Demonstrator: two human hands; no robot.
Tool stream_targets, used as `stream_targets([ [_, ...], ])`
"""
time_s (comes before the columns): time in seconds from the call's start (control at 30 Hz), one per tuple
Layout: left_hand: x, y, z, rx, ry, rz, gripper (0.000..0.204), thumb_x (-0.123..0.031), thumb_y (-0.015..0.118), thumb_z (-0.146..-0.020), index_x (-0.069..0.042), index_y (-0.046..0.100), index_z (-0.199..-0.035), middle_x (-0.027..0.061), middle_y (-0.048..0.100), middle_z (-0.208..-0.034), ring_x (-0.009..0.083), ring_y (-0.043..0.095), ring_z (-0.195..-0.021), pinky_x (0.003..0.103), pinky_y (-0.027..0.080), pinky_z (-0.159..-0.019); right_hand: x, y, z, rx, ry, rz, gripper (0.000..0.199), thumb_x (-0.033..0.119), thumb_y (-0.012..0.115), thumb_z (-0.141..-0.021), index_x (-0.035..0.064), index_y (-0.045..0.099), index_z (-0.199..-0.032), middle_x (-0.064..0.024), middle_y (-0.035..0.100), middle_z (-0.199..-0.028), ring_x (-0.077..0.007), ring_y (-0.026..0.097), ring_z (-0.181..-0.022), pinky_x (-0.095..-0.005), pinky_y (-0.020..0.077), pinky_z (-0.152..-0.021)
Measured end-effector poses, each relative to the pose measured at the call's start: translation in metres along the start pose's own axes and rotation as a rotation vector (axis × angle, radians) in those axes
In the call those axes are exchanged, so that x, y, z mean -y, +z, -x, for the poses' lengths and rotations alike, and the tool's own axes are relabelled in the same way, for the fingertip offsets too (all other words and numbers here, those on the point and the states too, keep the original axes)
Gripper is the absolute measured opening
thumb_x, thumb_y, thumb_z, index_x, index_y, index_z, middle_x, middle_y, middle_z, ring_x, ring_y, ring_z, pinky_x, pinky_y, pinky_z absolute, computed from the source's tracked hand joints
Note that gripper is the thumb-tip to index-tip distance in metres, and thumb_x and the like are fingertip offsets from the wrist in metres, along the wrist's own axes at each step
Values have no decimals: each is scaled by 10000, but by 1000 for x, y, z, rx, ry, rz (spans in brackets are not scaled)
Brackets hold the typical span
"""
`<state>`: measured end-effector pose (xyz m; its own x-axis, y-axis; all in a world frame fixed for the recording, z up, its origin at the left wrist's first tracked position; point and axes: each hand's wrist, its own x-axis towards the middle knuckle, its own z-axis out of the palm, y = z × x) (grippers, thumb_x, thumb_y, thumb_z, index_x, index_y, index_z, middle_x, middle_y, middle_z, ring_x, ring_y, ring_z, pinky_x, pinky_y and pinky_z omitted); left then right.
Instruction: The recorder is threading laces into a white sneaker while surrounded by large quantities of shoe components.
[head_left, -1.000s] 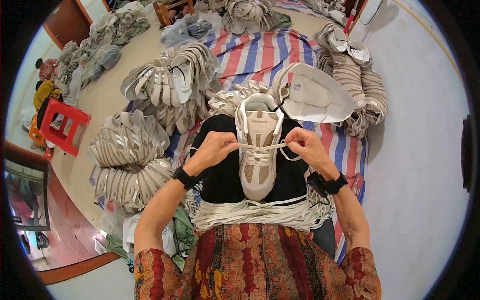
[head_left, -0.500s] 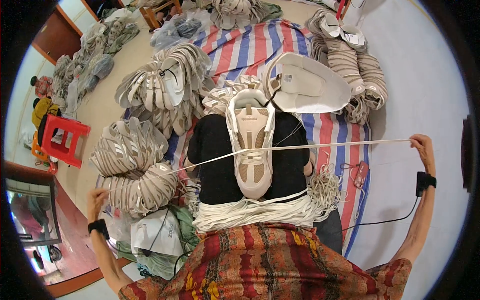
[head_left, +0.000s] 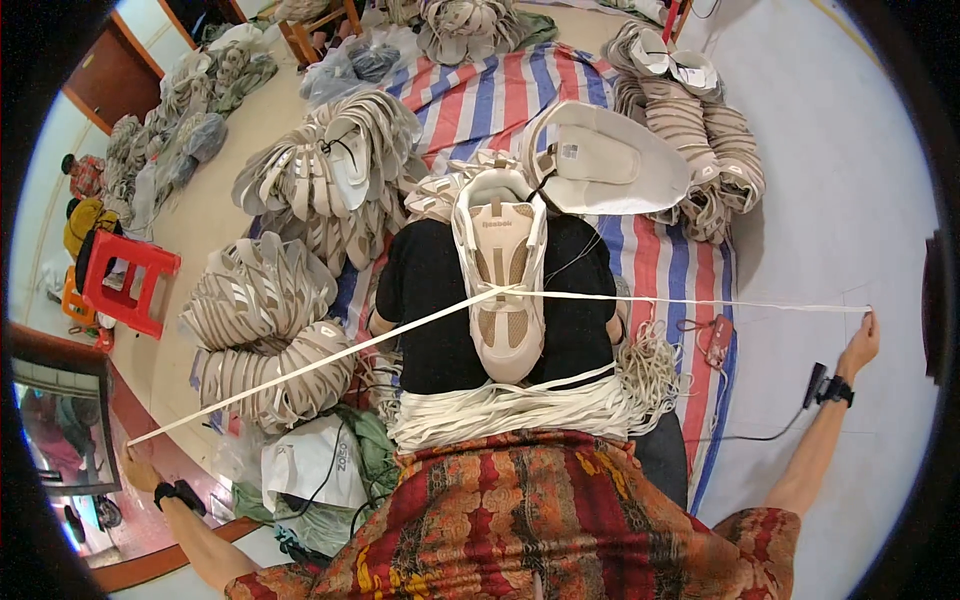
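Note:
A beige and white shoe upper [head_left: 512,350] rests on my black-clad lap, toe toward me. One long off-white shoelace [head_left: 330,356] crosses its lower eyelets and runs out to both sides in a wide, stretched V. At the far left, my left hand [head_left: 143,470] is closed on one end of the lace. Out at the far right, my right hand [head_left: 860,345] pinches the other end. Nearer my body, a thick bundle of loose white laces [head_left: 500,420] lies across my thighs, and a tangled clump hangs beside my right thigh.
Strung bundles of beige uppers [head_left: 265,290] stand on my left, more [head_left: 705,130] at the far right. Beyond the shoe lies a large pale upper [head_left: 620,165]. Striped sheeting [head_left: 500,95] covers the floor. A red stool [head_left: 125,283] and a white bag [head_left: 315,470] are at left.
Both hands have spread farther apart and come lower, the left one down and outward, the right one outward. The lace ends now reach farther out from the shoe, which has barely moved.

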<state>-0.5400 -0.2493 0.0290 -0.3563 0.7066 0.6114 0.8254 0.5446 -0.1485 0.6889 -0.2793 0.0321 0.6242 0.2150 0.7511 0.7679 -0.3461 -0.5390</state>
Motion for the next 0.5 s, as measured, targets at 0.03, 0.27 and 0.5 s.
stream_targets([
  [0.03, 1, 19, -4, 51, -274, 144, 268, -143, 519, -850, -28, 582, -1083, 132, 602, -1007, 222, 585, -874, 333, 462, -725, -13, 0, 12, 82, 290, -237, 267, 208, 494, -903, 13, 612, -1043, -4, 527, -733, -83, 480, -702, -234, 416, -640],
  [0.27, -173, 84, -13, 152, -510, 1823, 428, -135, 504, -872, 75, 395, -1227, 159, 540, -1085, 270, 582, -927, 376, 483, -867, 261, 75, 185, 925, 347, -720, 278, 145, 450, -883, 10, 549, -1104, -87, 625, -901, -109, 580, -729, -257, 478, -648],
  [0.5, -494, -81, 32, 872, -113, 1882, 409, -171, 548, -851, 51, 449, -1179, 132, 608, -903, 186, 620, -740, 263, 503, -605, 348, 130, 282, 1411, 267, -909, 162, 70, 491, -839, -24, 550, -958, -57, 624, -720, -86, 572, -584, -218, 466, -561],
])
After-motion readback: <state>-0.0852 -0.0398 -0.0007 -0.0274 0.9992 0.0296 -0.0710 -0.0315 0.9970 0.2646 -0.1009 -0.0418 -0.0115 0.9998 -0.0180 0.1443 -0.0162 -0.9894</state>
